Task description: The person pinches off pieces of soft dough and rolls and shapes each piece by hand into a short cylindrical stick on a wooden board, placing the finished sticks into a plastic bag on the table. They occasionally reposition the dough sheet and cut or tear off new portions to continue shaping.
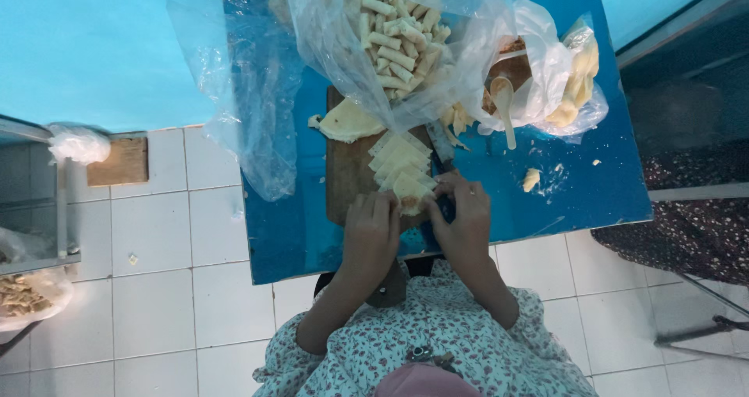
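Note:
On a wooden cutting board (343, 180) lies a row of pale yellow dough squares (399, 156). At the near end of that row, both hands pinch one dough piece (411, 199) between their fingertips. My left hand (371, 233) grips it from the left, my right hand (464, 224) from the right. A knife (439, 143) lies along the board's right edge. Above the board a clear plastic bag (406, 42) holds several finished rolled sticks.
The blue table (577, 186) also carries a white plastic spoon (505, 104), a second bag with pale dough sheets (573, 81), an empty crumpled bag (250, 108) at the left and dough scraps (531, 180). White floor tiles surround it. A person in dark patterned cloth (686, 233) sits at the right.

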`<move>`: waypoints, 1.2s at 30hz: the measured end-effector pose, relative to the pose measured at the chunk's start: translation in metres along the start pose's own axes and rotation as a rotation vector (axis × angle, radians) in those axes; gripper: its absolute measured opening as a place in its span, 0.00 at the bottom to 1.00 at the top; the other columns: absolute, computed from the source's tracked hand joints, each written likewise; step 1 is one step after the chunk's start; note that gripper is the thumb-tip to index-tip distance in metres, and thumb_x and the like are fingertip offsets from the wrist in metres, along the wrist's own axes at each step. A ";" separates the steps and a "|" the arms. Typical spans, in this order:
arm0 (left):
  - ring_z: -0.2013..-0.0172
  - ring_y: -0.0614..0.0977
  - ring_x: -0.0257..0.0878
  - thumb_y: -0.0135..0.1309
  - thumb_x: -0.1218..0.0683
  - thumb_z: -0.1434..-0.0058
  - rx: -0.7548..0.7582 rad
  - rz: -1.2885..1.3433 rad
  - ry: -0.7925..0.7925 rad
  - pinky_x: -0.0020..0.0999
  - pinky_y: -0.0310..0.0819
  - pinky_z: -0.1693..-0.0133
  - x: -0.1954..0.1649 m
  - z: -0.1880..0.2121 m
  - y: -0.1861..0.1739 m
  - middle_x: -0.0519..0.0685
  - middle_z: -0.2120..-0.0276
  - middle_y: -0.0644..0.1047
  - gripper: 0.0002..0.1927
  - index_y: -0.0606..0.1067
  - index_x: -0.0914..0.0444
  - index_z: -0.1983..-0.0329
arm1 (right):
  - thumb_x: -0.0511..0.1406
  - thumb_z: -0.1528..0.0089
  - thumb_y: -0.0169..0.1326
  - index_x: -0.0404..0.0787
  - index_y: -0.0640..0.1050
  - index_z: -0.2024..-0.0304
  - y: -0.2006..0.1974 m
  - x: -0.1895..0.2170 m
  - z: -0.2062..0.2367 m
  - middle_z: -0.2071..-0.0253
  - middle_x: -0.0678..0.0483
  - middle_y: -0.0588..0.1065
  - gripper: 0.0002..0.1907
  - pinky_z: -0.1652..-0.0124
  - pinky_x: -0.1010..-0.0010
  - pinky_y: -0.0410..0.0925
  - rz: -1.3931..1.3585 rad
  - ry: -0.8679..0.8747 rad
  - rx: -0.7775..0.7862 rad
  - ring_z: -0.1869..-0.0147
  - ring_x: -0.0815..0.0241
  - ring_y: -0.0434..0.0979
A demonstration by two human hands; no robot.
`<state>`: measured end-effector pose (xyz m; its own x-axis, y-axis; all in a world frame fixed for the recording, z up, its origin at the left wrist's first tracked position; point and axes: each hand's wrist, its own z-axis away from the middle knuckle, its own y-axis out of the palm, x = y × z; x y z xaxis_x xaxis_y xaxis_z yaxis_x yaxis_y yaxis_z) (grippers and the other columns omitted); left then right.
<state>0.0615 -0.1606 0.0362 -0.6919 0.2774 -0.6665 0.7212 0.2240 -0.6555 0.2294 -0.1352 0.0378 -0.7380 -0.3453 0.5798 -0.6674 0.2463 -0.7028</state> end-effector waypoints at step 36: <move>0.54 0.76 0.51 0.60 0.62 0.42 0.059 0.033 0.150 0.47 0.72 0.54 0.006 -0.003 -0.011 0.54 0.57 0.75 0.11 0.79 0.66 0.55 | 0.27 0.43 0.63 0.37 0.72 0.46 -0.025 -0.009 -0.006 0.50 0.46 0.78 0.23 0.50 0.60 0.73 -0.284 -0.280 0.331 0.46 0.45 0.80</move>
<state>0.0498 -0.1581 0.0403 -0.6519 0.4214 -0.6304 0.7373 0.1582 -0.6568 0.2521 -0.1330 0.0524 -0.4473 -0.5971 0.6659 -0.7366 -0.1764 -0.6529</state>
